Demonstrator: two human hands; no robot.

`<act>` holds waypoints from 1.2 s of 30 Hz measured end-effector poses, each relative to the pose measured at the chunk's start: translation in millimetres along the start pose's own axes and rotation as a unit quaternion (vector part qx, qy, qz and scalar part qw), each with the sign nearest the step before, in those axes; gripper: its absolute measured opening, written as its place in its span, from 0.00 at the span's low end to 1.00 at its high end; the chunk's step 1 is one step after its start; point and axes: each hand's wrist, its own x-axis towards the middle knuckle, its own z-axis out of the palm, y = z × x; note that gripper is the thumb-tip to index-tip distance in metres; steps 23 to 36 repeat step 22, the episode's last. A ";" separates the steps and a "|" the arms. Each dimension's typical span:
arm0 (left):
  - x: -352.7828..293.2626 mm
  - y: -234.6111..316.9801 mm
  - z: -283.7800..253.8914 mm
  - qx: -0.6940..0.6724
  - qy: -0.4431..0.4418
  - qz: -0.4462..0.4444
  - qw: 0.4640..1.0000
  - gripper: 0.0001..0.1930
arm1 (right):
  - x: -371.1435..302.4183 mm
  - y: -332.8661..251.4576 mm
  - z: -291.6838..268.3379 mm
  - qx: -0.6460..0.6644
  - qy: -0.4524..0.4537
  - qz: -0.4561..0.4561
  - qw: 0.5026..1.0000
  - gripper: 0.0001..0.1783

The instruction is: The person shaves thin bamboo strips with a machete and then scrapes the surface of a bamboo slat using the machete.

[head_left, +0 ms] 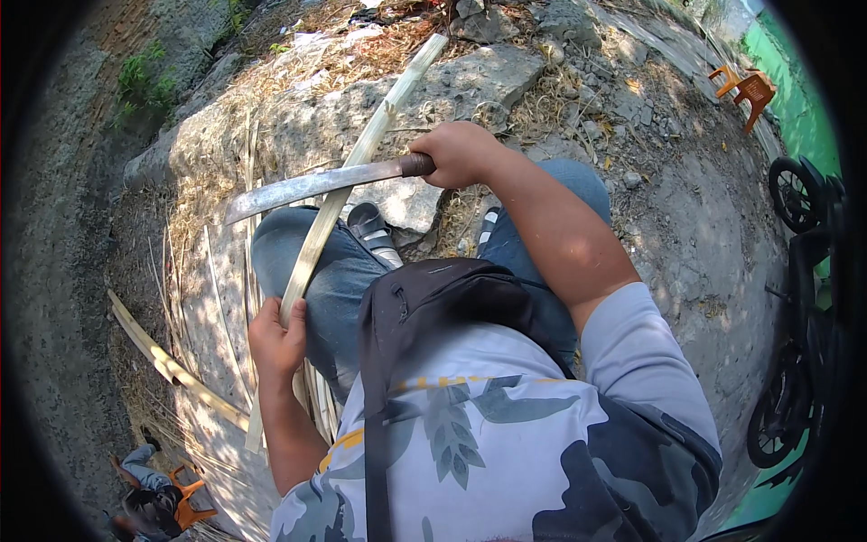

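Note:
My right hand (pixel 458 155) is closed round the dark brown handle of a machete (pixel 307 187). Its long, slightly curved blade points left and lies across a pale bamboo strip (pixel 368 140). That strip runs slantwise over my left thigh, its far end up near the rocks and its near end beside my left forearm. Thumb and fingers of my left hand (pixel 278 336) grip the strip near its lower end, next to my left knee. The blade crosses it about midway, above the knee. Whether the edge bites into the strip cannot be made out.
Several thin bamboo strips (pixel 217 298) lie on the ground at left, beside thicker split pieces (pixel 172 366). A flat stone slab (pixel 488 86) lies ahead of my feet. Orange plastic chairs (pixel 752 95) stand far right, above a parked motorcycle (pixel 795 298). Another person (pixel 149 492) is at lower left.

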 end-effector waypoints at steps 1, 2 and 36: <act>0.4 -1.1 0.5 0.001 0.000 0.000 1.000 0.22 | -0.9 0.2 -4.6 -0.021 0.011 0.003 1.000 0.10; 0.8 -2.6 1.0 0.004 -0.003 0.008 1.000 0.22 | -1.5 2.0 -7.3 -0.042 0.023 0.005 0.999 0.10; 0.7 1.0 0.6 0.002 -0.003 0.011 1.000 0.22 | 1.5 36.8 -2.4 0.042 0.065 0.128 0.989 0.18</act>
